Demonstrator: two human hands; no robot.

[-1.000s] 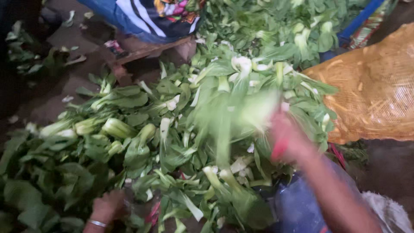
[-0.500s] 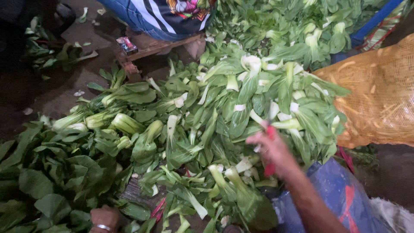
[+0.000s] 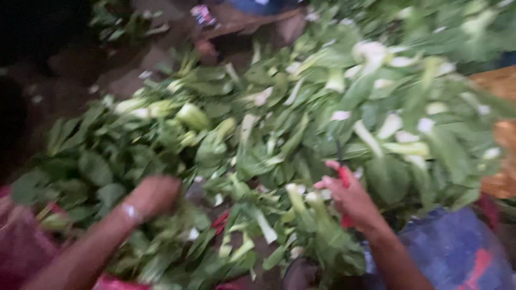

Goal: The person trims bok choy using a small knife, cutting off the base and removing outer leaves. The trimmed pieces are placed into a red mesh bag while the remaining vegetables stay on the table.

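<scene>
Closest to me, my left hand (image 3: 153, 196) is pushed down into the leafy greens (image 3: 279, 145). It looks curled like a fist, with a thin bracelet (image 3: 130, 212) at the wrist. The picture is blurry here, so I cannot tell if it really has any leaves in it. I think it is low like that so it can dig into the near edge of the pile.

My right hand (image 3: 352, 201) is wrapped around a small red tool (image 3: 344, 180). The red part pokes out above my fingers and again below my palm. I think I keep it tight so the tool stays ready for the stems. Right beside this hand lies a bunch with pale stalks (image 3: 301, 201). Under my right arm there is a blue bag (image 3: 457, 252).

Further out, the greens lie spread on the ground in a big heap, with white stem ends pointing many ways. At the right edge I see a bit of an orange mesh sack (image 3: 502, 134). At the far top, the dark floor (image 3: 64, 70) has a few loose leaves on it.

Half a second ago my left hand was only at the bottom edge. Now it has come up into the leaves. My right hand has dropped lower and nearer to me.
</scene>
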